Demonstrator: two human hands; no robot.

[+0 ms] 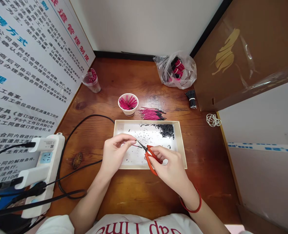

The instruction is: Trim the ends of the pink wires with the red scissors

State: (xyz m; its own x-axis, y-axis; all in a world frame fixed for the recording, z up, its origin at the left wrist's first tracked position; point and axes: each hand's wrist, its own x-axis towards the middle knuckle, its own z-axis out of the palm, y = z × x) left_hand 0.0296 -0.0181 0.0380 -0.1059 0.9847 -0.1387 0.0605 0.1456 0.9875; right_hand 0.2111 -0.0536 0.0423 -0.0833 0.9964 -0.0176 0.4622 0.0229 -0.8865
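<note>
Over a shallow white box, my left hand pinches the end of a thin wire between thumb and fingertips. The wire looks dark red and black, and its held part is hidden by my fingers. My right hand grips red-handled scissors, fingers around the handle loops. The scissors' dark blades point left and reach close to my left fingertips; whether they touch the wire I cannot tell. Inside the box, a heap of black offcuts lies at the far right corner, with tiny bits scattered across the bottom.
Behind the box lie a pile of red-and-black wires and a paper cup of red wires. Farther back stand a clear plastic cup and a plastic bag of bundles. A black bundle, white cord and power strip flank them.
</note>
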